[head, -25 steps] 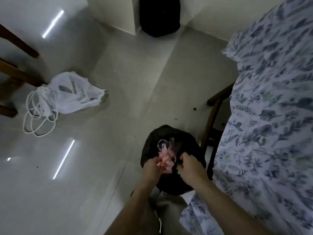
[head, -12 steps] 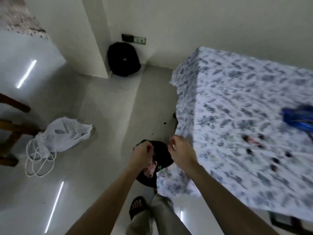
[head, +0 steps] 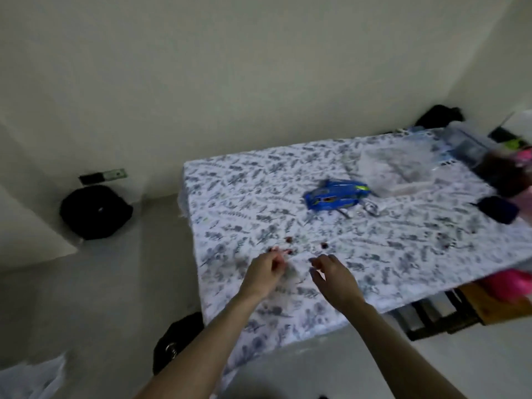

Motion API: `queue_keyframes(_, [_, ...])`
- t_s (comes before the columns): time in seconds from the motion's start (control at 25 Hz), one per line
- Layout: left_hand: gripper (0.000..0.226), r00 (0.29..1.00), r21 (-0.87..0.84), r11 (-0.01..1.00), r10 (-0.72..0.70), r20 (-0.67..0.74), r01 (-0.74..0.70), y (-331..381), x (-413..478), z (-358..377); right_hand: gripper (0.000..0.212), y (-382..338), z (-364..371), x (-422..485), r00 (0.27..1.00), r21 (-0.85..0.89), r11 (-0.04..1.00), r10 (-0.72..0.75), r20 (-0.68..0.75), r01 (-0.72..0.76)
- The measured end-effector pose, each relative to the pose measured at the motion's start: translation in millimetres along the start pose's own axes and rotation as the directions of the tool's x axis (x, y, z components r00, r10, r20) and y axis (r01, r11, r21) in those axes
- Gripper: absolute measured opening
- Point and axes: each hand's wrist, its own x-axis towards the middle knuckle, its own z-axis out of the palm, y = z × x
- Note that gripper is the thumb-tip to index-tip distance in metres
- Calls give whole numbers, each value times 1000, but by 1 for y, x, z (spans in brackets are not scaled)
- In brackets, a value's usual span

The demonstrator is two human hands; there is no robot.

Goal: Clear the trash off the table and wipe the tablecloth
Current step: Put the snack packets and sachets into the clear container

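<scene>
Fingers of the left hand [head: 263, 273] are curled narrow over the near edge of the tablecloth [head: 374, 249]; whether a crumb is pinched between them cannot be told through the blur. Fingers of the right hand [head: 335, 279] are loosely spread and hold nothing. Small dark red scraps [head: 288, 239] are seen just beyond both sets of fingertips, scattered on the cloth. Farther off, well beyond the fingers, a blue wrapper [head: 335, 198] lies flat, with clear plastic [head: 394, 171] beyond it to the right. A black bag [head: 175, 345] sits on the floor below the left forearm. The task is judged to be at an early stage: scraps, wrapper and plastic are left to be cleared, and no wiping cloth is in sight. The white, leaf-printed cloth is draped over the worktop, slightly wrinkled.
</scene>
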Motion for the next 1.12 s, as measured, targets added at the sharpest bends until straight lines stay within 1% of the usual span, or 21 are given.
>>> queue_keyframes(0.08, [14,999,23,1000,11,33,-12,26,24,24,20,40,-25,5,1000,-1,1000,24,-11,-24])
queue_keyframes(0.16, [14,999,47,999,-21,38,19,55,48,54,20,88,-52,12,999,0,999,32,-6,-32])
queue_keyframes(0.24, [15,998,33,999,-44,40,42,77,66,80,19,132,-71,21,999,20,999,48,9,-48])
queue_keyframes(0.36, [14,997,42,996,-72,-13,73,97,91,115,15,187,-86,42,998,44,997,55,26,-56])
queue_keyframes(0.52, [16,991,42,990,-131,-19,131,90,107,130,16,205,-85,73,996,57,998,13,86,-18])
queue_keyframes(0.68, [12,986,47,986,-157,-52,160,70,141,121,19,206,-78,98,990,41,999,-14,139,8])
queue_keyframes(0.76, [18,985,32,986,-163,-55,165,64,160,116,19,211,-81,102,987,10,1000,-3,160,1])
queue_keyframes(0.84, [19,989,54,988,-141,-55,144,64,182,114,20,221,-88,113,985,-31,999,18,169,-13])
queue_keyframes(0.96, [15,994,47,994,-95,-59,98,72,212,118,19,238,-100,135,986,-26,998,52,156,-48])
queue_keyframes(1.04, [15,996,74,996,-52,-70,57,79,227,125,20,251,-104,149,989,-29,999,48,143,-44])
queue_keyframes(1.12, [10,994,127,992,-9,-113,24,83,242,133,24,263,-105,169,994,-21,999,36,107,-34])
